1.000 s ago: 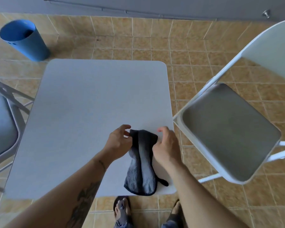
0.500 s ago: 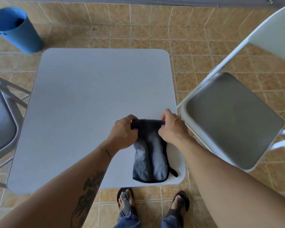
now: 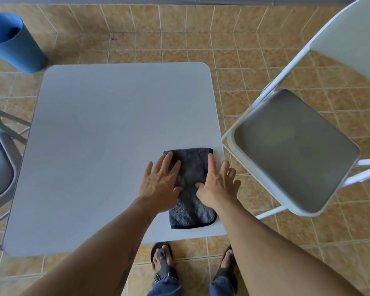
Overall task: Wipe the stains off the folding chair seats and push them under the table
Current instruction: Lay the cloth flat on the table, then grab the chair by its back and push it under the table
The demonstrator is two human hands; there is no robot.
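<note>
Both hands lay flat and open on the dark cloth (image 3: pixel 191 189), gripping nothing: left hand (image 3: pixel 159 184) on its left edge, right hand (image 3: pixel 217 184) on its right. The cloth sat at the table's (image 3: pixel 107 129) near right corner, long axis running near to far. The grey chair seat (image 3: pixel 295 146), faintly smudged, stood just right, nearer the right hand.

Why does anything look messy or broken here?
Nothing looks broken or spilled. The dark cloth lies flat and folded on the table under both open hands, left hand and right hand.
</note>
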